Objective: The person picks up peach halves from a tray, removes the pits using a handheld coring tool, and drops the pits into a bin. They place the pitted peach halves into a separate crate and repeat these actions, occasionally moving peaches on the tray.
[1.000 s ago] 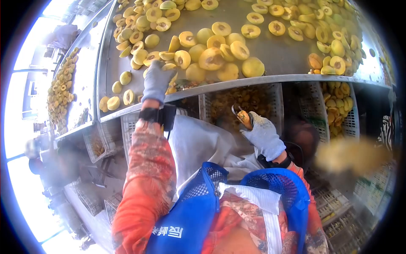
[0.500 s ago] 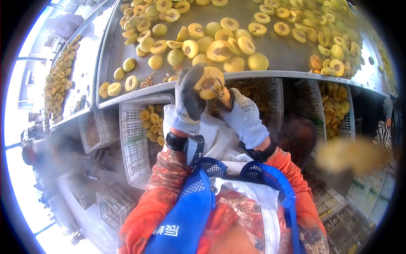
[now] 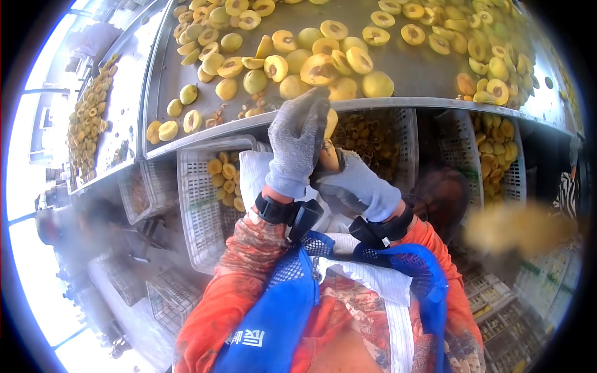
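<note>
My left hand, in a grey work glove, is closed on a yellow fruit half, which shows only at its edge past the fingers. My right hand, gloved too, grips a tool with a wooden handle and lies just below and right of the fruit. The tool's tip is mostly hidden behind the left hand and the fruit. Both hands are over the front edge of the metal table, where many halved yellow fruits lie.
Below the table stand white plastic crates: one with fruit halves at the left, one with darker pieces, another at the right. A second table bears fruit at the left. A person's sleeve shows far right.
My left hand has turned, so its back now faces the camera and covers most of the fruit. The right hand has rolled and moved slightly lower with the tool.
</note>
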Action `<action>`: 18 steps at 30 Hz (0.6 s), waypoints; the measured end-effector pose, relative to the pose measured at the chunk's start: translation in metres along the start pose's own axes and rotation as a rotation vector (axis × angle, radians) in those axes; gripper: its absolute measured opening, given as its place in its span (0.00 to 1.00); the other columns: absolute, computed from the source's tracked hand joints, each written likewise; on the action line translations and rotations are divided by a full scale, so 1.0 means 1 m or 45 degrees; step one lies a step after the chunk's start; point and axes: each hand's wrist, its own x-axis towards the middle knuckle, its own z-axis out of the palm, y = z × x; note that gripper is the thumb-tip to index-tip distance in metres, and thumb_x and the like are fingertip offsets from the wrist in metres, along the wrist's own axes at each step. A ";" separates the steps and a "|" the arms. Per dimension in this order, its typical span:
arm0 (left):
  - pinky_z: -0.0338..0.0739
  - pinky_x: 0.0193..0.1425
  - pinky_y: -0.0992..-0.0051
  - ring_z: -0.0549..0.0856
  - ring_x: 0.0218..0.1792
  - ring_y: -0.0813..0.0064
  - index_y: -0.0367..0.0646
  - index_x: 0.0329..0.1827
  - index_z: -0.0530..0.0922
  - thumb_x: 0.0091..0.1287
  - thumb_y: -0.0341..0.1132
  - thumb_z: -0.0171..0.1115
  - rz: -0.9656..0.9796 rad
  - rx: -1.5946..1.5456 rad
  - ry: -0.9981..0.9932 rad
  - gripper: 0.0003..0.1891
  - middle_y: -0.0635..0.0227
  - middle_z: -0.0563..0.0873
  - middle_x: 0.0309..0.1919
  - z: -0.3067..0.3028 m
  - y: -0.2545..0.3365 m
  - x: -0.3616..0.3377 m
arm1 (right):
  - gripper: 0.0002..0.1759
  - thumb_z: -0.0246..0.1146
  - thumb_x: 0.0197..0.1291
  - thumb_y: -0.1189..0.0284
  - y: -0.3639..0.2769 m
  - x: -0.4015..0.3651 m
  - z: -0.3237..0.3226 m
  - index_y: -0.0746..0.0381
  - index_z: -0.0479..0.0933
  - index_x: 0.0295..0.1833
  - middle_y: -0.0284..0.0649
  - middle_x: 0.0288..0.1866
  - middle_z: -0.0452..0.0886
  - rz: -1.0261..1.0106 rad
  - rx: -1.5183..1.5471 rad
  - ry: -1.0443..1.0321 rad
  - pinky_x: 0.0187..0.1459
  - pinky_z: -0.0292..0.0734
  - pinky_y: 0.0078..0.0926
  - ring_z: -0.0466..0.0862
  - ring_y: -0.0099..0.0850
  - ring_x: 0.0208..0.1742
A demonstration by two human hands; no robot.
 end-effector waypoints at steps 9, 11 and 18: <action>0.77 0.45 0.80 0.81 0.44 0.82 0.36 0.51 0.83 0.70 0.35 0.61 -0.428 -0.401 -0.036 0.13 0.67 0.87 0.45 0.007 0.020 -0.004 | 0.11 0.68 0.51 0.71 0.011 -0.007 -0.023 0.64 0.76 0.36 0.34 0.16 0.70 0.066 0.447 -0.341 0.17 0.61 0.21 0.68 0.24 0.13; 0.77 0.45 0.79 0.82 0.43 0.81 0.36 0.51 0.83 0.69 0.34 0.60 -0.490 -0.312 -0.148 0.13 0.65 0.86 0.45 0.002 0.021 -0.003 | 0.11 0.68 0.51 0.71 0.005 -0.003 -0.026 0.64 0.75 0.36 0.34 0.16 0.70 0.109 0.328 -0.356 0.17 0.61 0.21 0.68 0.24 0.13; 0.78 0.52 0.76 0.84 0.45 0.72 0.32 0.54 0.78 0.72 0.39 0.54 -0.483 -0.354 -0.098 0.18 0.58 0.86 0.46 -0.003 -0.010 0.001 | 0.11 0.66 0.52 0.71 0.015 -0.002 -0.013 0.64 0.74 0.37 0.34 0.15 0.69 0.086 0.618 -0.406 0.15 0.60 0.22 0.67 0.24 0.11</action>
